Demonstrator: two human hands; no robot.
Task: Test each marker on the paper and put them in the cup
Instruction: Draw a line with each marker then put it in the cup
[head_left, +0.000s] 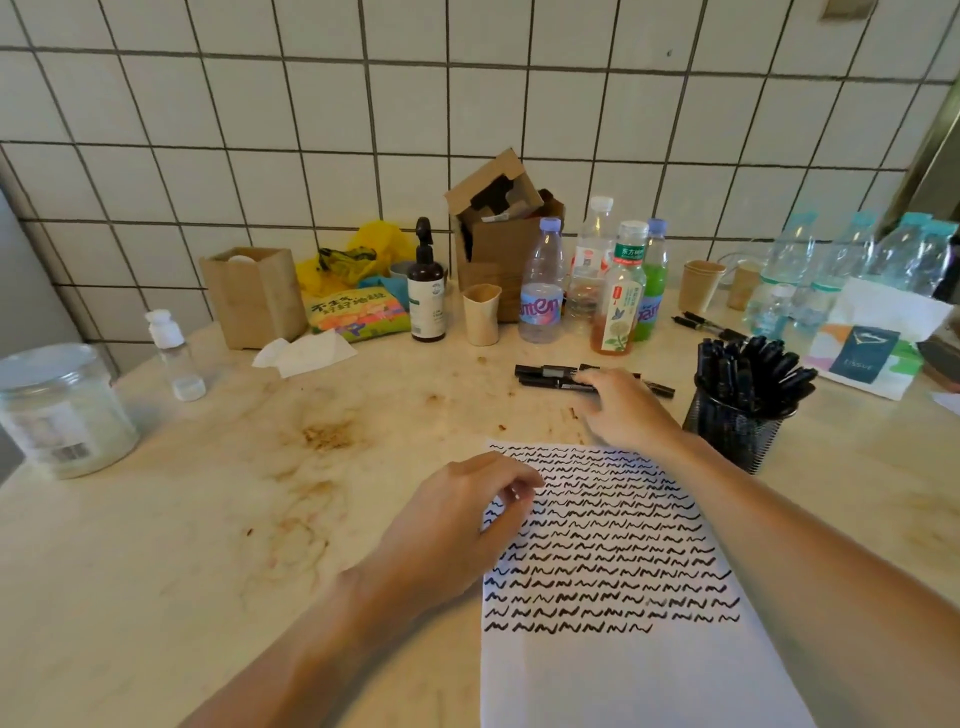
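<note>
White-tiled wall behind, stained counter (208, 519): your right hand (623, 405) reached the loose markers (550, 375) at center-right w/ fingers on them, left hand (457, 525) loosely curled, empty, on paper (623, 675); next: grip one, uncap, scribble, drop into mesh cup (737, 431).
</note>
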